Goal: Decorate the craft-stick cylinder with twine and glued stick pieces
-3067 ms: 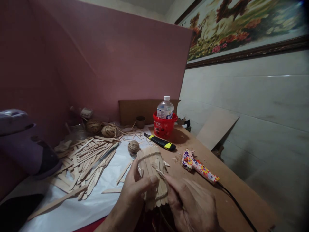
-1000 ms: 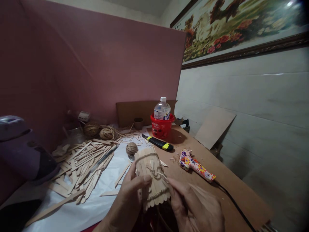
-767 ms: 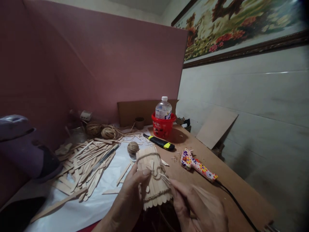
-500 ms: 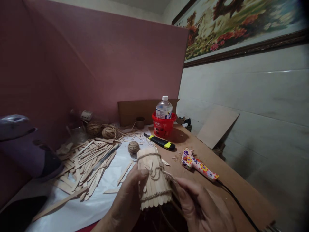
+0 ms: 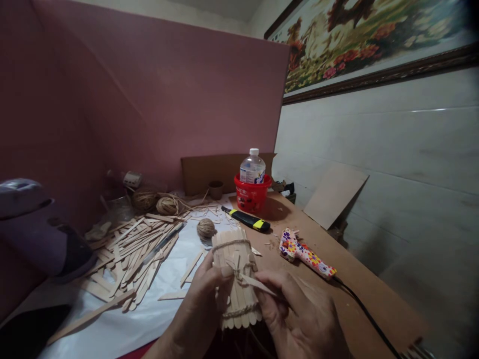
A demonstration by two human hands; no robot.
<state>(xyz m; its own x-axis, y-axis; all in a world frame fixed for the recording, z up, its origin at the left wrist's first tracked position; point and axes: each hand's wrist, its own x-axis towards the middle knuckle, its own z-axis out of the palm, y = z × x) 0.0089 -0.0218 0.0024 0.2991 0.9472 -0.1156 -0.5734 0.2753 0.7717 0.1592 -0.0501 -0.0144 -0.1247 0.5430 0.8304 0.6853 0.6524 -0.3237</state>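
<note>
Filling the backdrop: pink panel (image 5: 168,89). Framed picture (image 5: 377,40) is hanging on the tiled wall at right. Brown table (image 5: 359,314) is carrying the work stuff, white sheet (image 5: 160,294) is covering part of its left side. Flat board (image 5: 333,194) is leaning by the wall. Pile of wooden sticks (image 5: 136,254) is lying loose on the sheet. Red bucket (image 5: 250,197) is standing near the table's far end, clear bottle (image 5: 253,167) is sitting upright in it. Left hand (image 5: 202,301) is gripping the stick-covered piece (image 5: 241,296) from its left side, thumb across the front; piece is sitting between both hands at the near edge, tilting slightly. Right hand (image 5: 301,319) is pinching a thin wood strip. Flower-patterned glue gun (image 5: 307,257) is lying right of the piece, cord trailing toward the near edge. Black-yellow cutter (image 5: 245,219) is lying just in front of the bucket. Twine ball (image 5: 206,229) is resting just beyond the piece. Wood strip (image 5: 262,286) is pointing left, tip meeting the knotted twine (image 5: 238,271) on the piece's front.
</note>
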